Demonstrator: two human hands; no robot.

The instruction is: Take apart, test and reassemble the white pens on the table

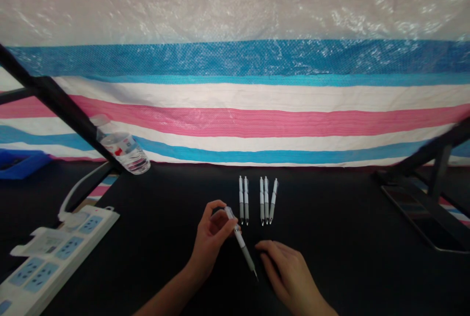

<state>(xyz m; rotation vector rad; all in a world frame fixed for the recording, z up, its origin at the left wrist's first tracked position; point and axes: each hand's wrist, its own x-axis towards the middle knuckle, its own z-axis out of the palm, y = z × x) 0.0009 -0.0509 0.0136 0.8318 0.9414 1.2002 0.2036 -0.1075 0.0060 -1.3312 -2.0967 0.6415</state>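
Note:
My left hand (213, 237) is closed round the upper, clear-clipped end of a white and grey click pen (240, 242). The pen slants down to the right, its metal tip pointing toward the table near my right hand. My right hand (288, 269) rests low over the table, right of that pen and not touching it. Its fingers are loosely bent, thumb a little apart from the index finger, with nothing seen between them. Beyond both hands lie similar pens in two groups: a pair (244, 201) on the left and three (266, 202) on the right, tips toward me.
A white power strip (69, 252) with a plugged cable lies at left. A clear plastic bottle (127, 152) leans near the black frame bar (62, 105). A phone (422, 218) lies at right by another bar. Striped sheeting (235, 95) hangs behind the black table (147, 237); a blue tray (24, 164) stands far left.

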